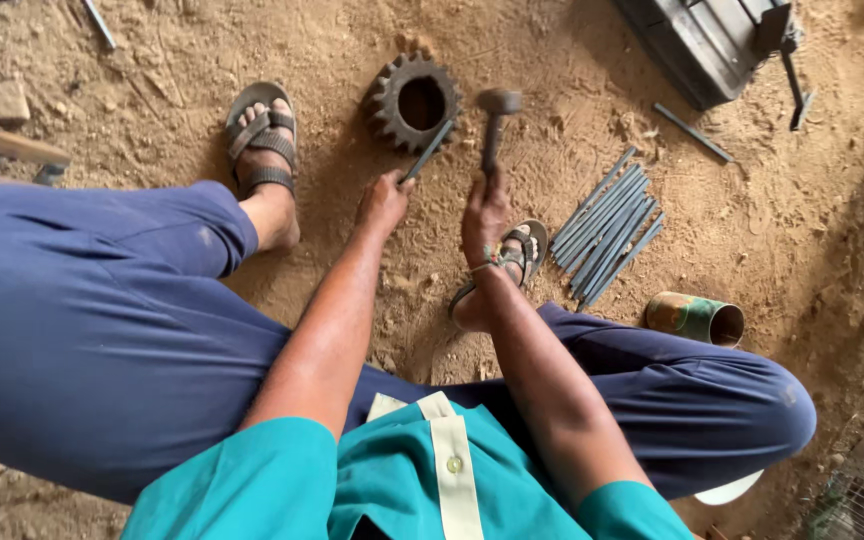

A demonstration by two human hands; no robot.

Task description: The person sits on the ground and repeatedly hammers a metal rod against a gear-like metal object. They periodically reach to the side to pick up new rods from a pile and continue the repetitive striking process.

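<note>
Right grip point(485, 210) around hammer point(497, 115), left grip point(384, 200) on rod point(428, 150)

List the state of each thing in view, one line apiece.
Left hand: fingers closed on the metal strip.
Metal strip: held slanted, far end resting on the gear.
Gear: lying flat on the dirt, bore up.
Right hand: gripping the hammer handle.
Hammer: raised, head beside the gear.
Strip pile: lying loose on the dirt.
Can: tipped on its side, open end showing.

Green-labelled cylindrical can point(694, 318) on its side on the dirt, right of the knee.
</note>
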